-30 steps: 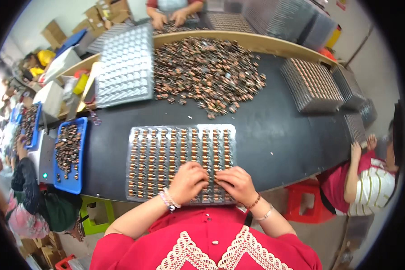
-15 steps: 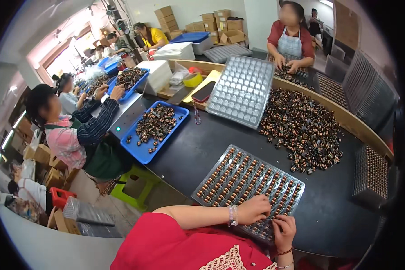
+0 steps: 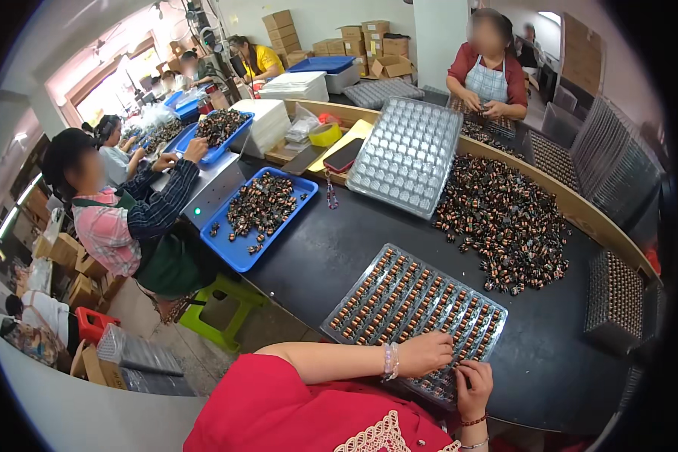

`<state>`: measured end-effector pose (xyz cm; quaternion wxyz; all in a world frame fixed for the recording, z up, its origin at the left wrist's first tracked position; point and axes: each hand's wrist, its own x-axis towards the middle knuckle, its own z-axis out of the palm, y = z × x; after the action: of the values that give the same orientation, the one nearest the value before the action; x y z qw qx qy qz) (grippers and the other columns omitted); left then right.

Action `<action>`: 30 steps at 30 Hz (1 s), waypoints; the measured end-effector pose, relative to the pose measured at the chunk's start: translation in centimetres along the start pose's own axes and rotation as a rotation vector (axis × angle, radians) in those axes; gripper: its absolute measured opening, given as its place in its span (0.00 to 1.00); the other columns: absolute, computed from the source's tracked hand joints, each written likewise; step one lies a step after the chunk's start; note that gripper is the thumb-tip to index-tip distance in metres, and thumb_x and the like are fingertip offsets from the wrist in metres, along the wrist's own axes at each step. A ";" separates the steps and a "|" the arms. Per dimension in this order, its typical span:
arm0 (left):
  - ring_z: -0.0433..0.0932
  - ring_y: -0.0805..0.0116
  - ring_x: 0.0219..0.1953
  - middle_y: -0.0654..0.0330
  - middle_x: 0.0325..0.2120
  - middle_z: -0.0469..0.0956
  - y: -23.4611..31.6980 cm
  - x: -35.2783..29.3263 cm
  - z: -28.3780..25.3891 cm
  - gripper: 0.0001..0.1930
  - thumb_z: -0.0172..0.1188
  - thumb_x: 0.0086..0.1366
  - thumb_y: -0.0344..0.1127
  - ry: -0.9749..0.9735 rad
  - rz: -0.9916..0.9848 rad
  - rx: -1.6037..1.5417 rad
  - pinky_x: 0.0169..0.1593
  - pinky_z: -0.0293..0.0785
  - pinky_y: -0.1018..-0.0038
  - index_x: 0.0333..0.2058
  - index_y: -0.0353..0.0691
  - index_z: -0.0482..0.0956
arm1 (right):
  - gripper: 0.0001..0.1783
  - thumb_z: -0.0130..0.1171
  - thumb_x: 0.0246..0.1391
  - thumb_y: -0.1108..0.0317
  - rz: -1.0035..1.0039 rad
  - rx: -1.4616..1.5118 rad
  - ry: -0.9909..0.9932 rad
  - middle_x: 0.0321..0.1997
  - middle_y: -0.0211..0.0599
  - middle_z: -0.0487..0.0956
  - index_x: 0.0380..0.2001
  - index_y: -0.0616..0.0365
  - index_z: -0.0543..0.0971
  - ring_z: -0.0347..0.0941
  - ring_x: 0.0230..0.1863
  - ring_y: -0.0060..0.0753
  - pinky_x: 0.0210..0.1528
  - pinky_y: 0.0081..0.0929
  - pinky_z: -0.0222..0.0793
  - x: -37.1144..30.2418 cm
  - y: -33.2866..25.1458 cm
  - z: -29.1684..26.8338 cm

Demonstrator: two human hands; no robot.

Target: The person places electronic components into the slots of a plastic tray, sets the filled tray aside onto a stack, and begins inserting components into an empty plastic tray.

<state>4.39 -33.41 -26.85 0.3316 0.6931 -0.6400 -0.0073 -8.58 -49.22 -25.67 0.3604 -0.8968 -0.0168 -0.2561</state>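
Note:
A clear plastic tray (image 3: 377,275) lies on the dark table before me, filled in rows with small copper-wound coils (image 3: 404,309). Above its near right part my left hand (image 3: 425,354) is closed, fingers bent down to the coils. My right hand (image 3: 473,388) is at the tray's near right edge, thumb and fingers pinched together close to the left fingertips. What either hand holds is too small and covered to make out. Beyond the tray, to the right, a big heap of loose coils (image 3: 505,218) is spread on the table.
An unfilled clear tray stack (image 3: 405,154) lies behind the filled tray. A blue tray of coils (image 3: 241,260) sits at the table's left edge; filled trays (image 3: 614,301) stand at the right. A wooden ledge (image 3: 595,218) borders the table. Co-workers sit left (image 3: 105,218) and opposite (image 3: 490,71).
My view has shifted slightly. Both my hands stay at almost the same spot on the tray. The co-worker on the left has moved their hands a little.

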 end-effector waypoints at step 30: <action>0.62 0.46 0.56 0.43 0.54 0.63 -16.4 10.3 -5.0 0.24 0.55 0.57 0.33 0.035 -0.665 0.111 0.60 0.58 0.60 0.53 0.43 0.67 | 0.07 0.59 0.44 0.75 0.034 -0.112 0.184 0.45 0.45 0.75 0.30 0.62 0.76 0.70 0.45 0.47 0.48 0.38 0.65 11.7 3.5 -3.2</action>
<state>22.85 -40.96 -26.37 0.2837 0.8810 -0.3724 -0.0683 0.84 -55.69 -20.40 0.3143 -0.8884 0.0457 -0.3315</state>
